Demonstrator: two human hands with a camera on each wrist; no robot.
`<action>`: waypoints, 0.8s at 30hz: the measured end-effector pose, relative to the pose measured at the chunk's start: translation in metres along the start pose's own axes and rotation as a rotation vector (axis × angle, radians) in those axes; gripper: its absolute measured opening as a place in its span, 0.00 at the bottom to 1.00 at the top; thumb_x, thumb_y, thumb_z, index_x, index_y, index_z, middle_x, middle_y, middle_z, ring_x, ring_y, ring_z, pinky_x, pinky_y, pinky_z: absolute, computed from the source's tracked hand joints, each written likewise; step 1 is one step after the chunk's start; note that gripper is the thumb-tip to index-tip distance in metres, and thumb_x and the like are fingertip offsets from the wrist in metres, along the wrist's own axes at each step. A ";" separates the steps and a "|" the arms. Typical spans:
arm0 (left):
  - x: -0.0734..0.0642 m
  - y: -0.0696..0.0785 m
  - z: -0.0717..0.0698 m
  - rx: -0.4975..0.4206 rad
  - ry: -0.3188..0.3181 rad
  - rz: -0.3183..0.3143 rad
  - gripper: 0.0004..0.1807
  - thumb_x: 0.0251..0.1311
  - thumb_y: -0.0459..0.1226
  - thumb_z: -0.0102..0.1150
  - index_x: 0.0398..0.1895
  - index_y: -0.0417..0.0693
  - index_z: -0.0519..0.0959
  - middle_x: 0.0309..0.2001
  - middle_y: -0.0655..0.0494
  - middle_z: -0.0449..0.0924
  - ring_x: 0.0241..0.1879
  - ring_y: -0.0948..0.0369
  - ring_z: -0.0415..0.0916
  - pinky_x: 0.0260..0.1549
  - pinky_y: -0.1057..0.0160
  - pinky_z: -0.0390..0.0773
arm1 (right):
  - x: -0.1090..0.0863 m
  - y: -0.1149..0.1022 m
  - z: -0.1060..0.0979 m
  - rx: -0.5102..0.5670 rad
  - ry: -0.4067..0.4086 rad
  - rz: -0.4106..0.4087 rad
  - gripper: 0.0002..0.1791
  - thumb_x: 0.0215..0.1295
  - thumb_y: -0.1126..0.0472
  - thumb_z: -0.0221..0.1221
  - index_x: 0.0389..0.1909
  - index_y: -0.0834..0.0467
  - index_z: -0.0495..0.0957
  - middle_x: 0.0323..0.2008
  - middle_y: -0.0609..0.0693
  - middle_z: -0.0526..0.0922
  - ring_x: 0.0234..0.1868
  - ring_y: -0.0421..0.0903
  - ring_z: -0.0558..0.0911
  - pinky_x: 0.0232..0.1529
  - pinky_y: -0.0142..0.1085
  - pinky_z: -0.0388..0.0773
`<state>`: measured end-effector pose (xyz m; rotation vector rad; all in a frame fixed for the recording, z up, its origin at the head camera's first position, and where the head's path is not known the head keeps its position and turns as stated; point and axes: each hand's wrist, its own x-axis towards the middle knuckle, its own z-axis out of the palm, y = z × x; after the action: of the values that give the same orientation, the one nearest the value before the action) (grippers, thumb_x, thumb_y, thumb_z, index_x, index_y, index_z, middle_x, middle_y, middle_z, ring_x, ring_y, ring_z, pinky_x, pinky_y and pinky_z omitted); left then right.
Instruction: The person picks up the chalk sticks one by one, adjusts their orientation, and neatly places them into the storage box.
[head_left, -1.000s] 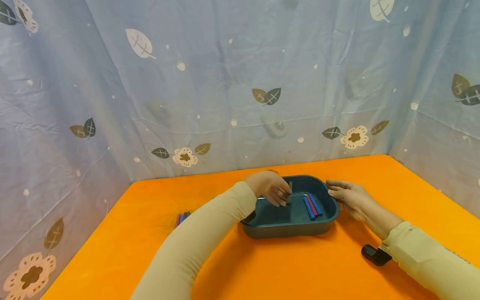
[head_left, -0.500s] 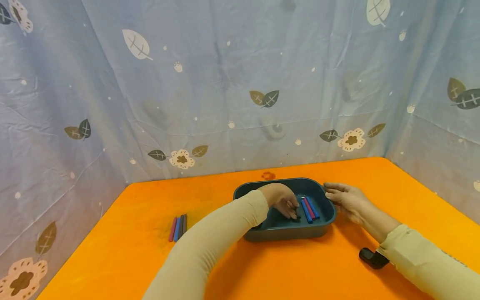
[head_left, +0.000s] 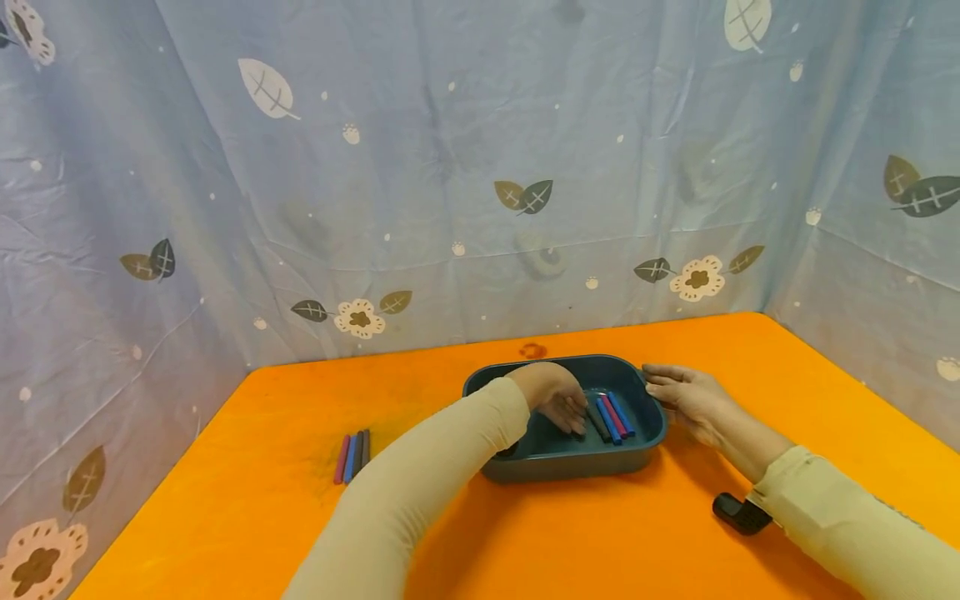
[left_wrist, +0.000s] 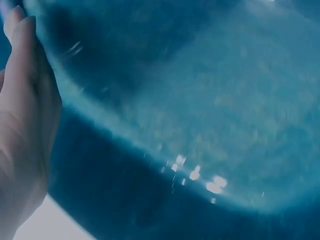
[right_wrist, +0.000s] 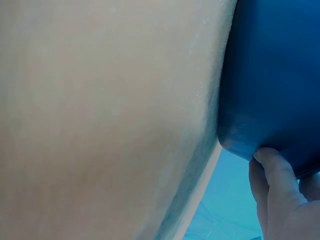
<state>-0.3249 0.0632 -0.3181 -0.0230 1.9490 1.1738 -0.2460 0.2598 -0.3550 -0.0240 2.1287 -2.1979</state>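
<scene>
A dark blue-green tray (head_left: 570, 468) stands on the orange table. At its right part lie two blue sticks (head_left: 609, 421), a pink stick (head_left: 612, 417) between them and a black stick (head_left: 598, 422) to their left, crayon-like in shape. My left hand (head_left: 557, 400) reaches into the tray just left of the black stick, its fingers loose and pointing down, holding nothing that shows. The left wrist view shows its fingers (left_wrist: 30, 75) almost straight over the tray floor. My right hand (head_left: 693, 402) holds the tray's right end, thumb and fingers at the rim.
Left of the tray, several more sticks (head_left: 351, 458) in pink, blue and black lie side by side on the table (head_left: 262, 500), partly behind my left sleeve. A black device (head_left: 741, 513) sits under my right cuff. A patterned curtain (head_left: 450, 167) closes off the back and sides.
My left hand has brought a black stick down into the tray, let it go beside the blue one and drawn back slightly left. The right hand stays on the tray.
</scene>
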 end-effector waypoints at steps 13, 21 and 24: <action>-0.049 0.012 -0.030 -0.010 -0.010 0.177 0.21 0.75 0.33 0.44 0.64 0.25 0.66 0.61 0.32 0.70 0.61 0.43 0.70 0.61 0.52 0.70 | 0.001 0.005 -0.010 0.035 -0.008 -0.013 0.34 0.71 0.69 0.52 0.72 0.74 0.48 0.41 0.39 0.76 0.38 0.35 0.80 0.42 0.31 0.81; -0.075 0.000 -0.052 -0.005 -0.001 0.222 0.22 0.75 0.35 0.44 0.65 0.28 0.66 0.62 0.34 0.70 0.61 0.45 0.71 0.60 0.54 0.71 | 0.000 0.005 -0.014 -0.051 -0.004 0.003 0.35 0.73 0.68 0.50 0.72 0.75 0.43 0.69 0.71 0.55 0.38 0.33 0.79 0.43 0.31 0.81; -0.083 -0.009 -0.060 -0.010 0.006 0.215 0.22 0.75 0.36 0.45 0.65 0.30 0.67 0.63 0.35 0.69 0.60 0.45 0.71 0.60 0.54 0.72 | 0.000 0.005 -0.015 -0.030 -0.006 0.002 0.36 0.73 0.69 0.50 0.72 0.75 0.43 0.62 0.66 0.67 0.38 0.34 0.80 0.42 0.31 0.81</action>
<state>-0.3062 -0.0175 -0.2569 0.1819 1.9877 1.3232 -0.2467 0.2749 -0.3603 -0.0307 2.1576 -2.1620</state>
